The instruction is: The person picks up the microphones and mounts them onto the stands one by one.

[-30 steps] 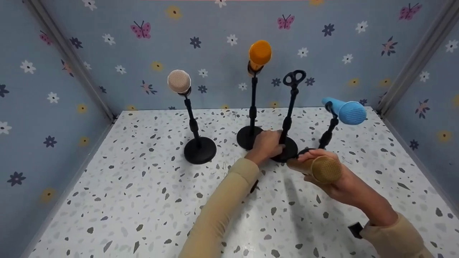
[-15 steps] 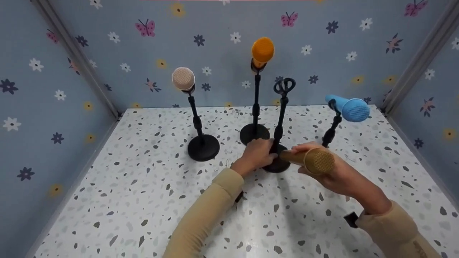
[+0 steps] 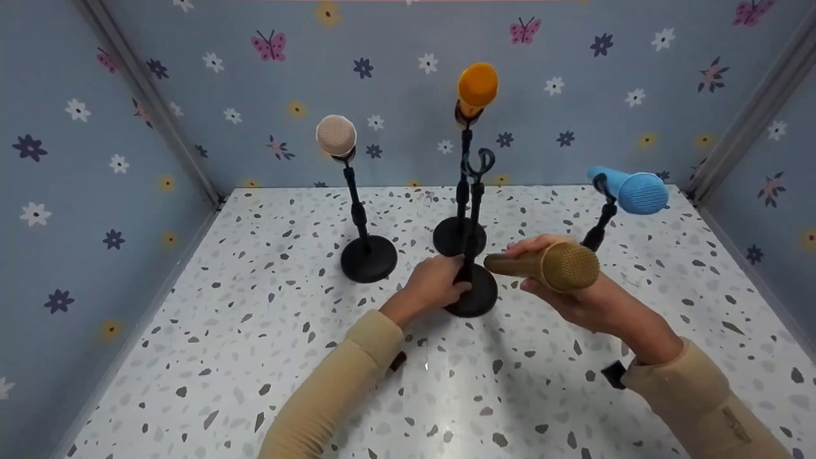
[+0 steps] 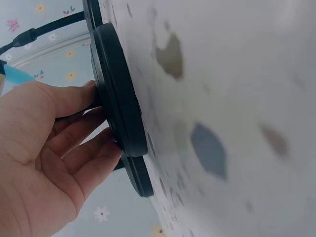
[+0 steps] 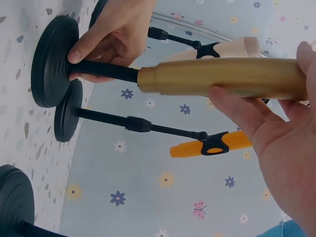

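My left hand (image 3: 430,284) grips the lower pole of a black microphone stand (image 3: 477,298), right above its round base. In the left wrist view the thumb and fingers close round the pole beside the base (image 4: 118,94). The stand's ring-shaped clip (image 3: 479,164) has no microphone in it. My right hand (image 3: 590,303) holds a gold microphone (image 3: 568,266) by its body, mesh head toward me and tail pointing left at the stand. In the right wrist view the gold microphone (image 5: 227,76) overlaps the stand's pole.
Behind the held stand is one with an orange microphone (image 3: 478,84). To the left stands another with a pale pink microphone (image 3: 336,135). A blue microphone (image 3: 642,193) on its stand is at the right. Flowered walls (image 3: 408,95) enclose the speckled tabletop (image 3: 268,357).
The left hand has moved the bare stand left and toward me, away from the blue microphone's stand. The right hand has shifted slightly left and up with the gold microphone.
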`<state>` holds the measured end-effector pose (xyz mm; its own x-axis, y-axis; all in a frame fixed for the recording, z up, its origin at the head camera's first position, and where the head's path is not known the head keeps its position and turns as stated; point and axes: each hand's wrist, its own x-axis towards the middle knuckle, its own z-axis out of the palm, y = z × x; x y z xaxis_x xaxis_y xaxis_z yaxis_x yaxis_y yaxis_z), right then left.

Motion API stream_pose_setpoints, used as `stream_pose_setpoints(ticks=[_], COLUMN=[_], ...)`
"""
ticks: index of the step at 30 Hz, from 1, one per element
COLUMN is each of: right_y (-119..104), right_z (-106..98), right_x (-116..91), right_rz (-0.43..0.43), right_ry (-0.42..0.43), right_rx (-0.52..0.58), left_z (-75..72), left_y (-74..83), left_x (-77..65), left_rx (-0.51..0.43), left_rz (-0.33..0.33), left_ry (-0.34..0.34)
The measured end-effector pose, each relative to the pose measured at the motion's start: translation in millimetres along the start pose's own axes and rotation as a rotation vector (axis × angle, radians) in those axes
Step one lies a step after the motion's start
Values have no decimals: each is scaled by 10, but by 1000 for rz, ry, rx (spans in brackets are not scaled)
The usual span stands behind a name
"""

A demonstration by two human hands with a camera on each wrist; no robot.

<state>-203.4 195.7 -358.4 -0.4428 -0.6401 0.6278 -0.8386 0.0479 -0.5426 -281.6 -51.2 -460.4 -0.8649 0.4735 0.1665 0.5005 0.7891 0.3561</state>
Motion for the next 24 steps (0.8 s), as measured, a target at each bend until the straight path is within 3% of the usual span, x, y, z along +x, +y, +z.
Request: stream_pose_setpoints(ticks=[8, 20, 24], right_y=[-5, -65, -91], right_z=[-4, -22, -39], right_x=[94, 192, 229], right_rz=[105, 171, 152], right_ry=[-38, -23, -6], right_rx=[18, -33, -25], left_z=[-23, -169, -217], left_y=[-69, -68, -86], left_x=[-14, -4, -40], left_rx=[-42, -144, -218], left_rz=[-37, -41, -48], left_ry=[-9, -71, -76])
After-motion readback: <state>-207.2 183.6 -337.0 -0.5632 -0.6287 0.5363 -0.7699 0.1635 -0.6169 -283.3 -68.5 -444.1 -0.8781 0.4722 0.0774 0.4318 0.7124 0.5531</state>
